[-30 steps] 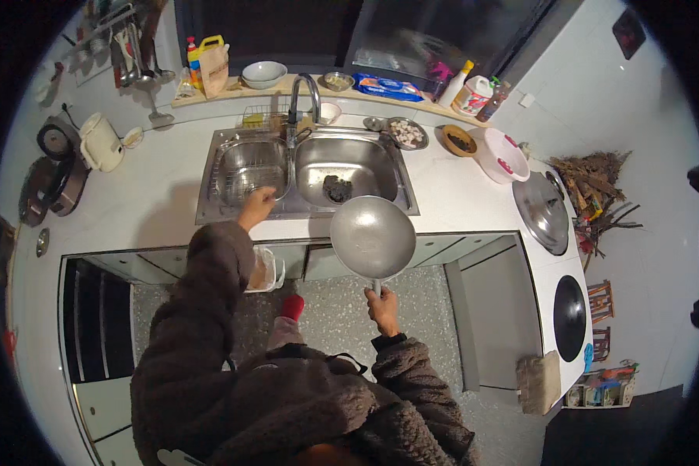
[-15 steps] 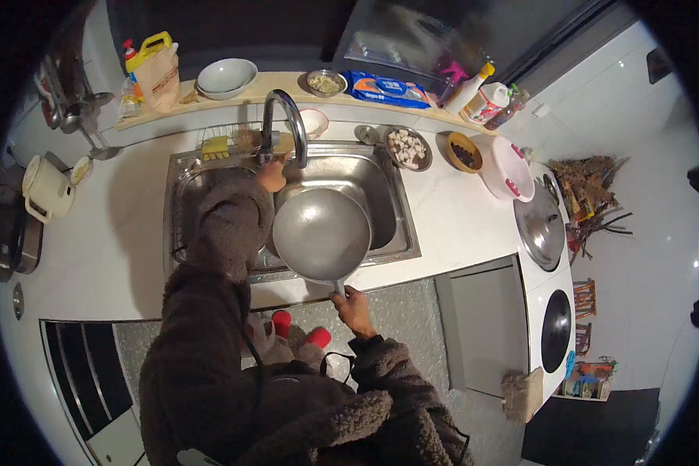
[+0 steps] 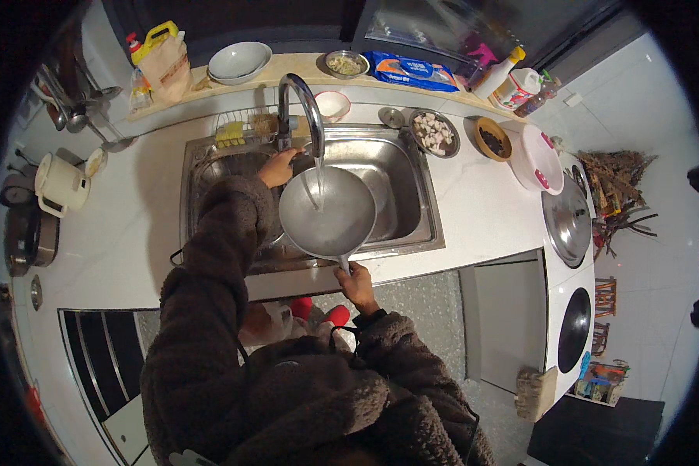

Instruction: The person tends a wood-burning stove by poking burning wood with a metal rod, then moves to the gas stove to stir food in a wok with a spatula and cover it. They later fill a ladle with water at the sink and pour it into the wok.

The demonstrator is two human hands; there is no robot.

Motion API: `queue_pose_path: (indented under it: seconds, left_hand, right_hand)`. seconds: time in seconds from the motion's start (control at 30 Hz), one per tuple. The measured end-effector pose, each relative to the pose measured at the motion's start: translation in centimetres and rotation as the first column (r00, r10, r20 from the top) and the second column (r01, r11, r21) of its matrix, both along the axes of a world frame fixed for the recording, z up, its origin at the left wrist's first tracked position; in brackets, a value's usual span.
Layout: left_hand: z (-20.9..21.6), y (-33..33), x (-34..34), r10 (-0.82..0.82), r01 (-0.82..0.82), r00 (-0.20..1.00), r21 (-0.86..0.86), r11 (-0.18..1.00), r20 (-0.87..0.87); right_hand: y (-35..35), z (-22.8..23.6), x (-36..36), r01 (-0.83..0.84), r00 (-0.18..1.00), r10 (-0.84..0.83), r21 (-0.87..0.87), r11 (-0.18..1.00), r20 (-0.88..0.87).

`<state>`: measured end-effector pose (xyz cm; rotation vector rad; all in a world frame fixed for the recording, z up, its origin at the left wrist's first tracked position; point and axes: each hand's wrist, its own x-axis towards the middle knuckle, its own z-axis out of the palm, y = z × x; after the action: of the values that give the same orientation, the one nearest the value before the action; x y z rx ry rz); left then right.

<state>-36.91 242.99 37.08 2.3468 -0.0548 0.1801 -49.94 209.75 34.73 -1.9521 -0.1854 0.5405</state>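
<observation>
A grey metal wok [image 3: 330, 221] is held level over the double-bowl steel sink [image 3: 429, 221], above its divider. My right hand [image 3: 357, 287] is closed round the wok's short handle at the counter's front edge. A stream of water runs from the curved chrome faucet [image 3: 312, 109] into the wok. At the faucet's base, my left hand [image 3: 276, 168] grips the lever, though part of its fingers is hidden. The left forearm, in a brown fleece sleeve, crosses the left basin.
Right of the sink stand a metal bowl of pale chunks [image 3: 433, 133], a yellow bowl of dark pieces [image 3: 492, 140] and a pink-white basin [image 3: 537, 161]. Behind the faucet are a wire rack [image 3: 245, 128] and a small bowl [image 3: 332, 105]. A cream pot [image 3: 60, 185] sits left.
Water now pours from the faucet into the wok; earlier no stream showed. My left hand has shifted slightly at the lever. The whole view has moved a little.
</observation>
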Motion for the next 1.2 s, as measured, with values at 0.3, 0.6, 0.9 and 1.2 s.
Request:
queue_pose_path:
  seconds: [0.3,0.6,0.9,1.2]
  left_hand:
    - [0.4,-0.7,-0.8,0.055,-0.053,0.998,0.097,0.994,-0.019]
    - [1.3,-1.3,-1.8,0.058,-0.058,0.998,0.056,0.997,0.001]
    - [1.5,-1.5,-2.1,0.063,-0.063,0.998,0.077,0.995,0.008]
    - [0.6,-1.2,-1.7,0.080,-0.080,0.997,0.084,0.993,0.006]
  right_hand:
    - [0.6,-0.4,-0.9,0.046,0.992,-0.038,0.063,0.997,-0.118]
    - [0.5,-1.1,-1.4,0.035,0.997,-0.040,-0.071,0.997,-0.067]
    - [0.1,-2.0,-1.4,0.033,0.997,-0.038,-0.060,0.998,-0.074]
    - [0.2,-1.7,-1.7,0.071,0.995,-0.072,-0.018,0.997,-0.066]
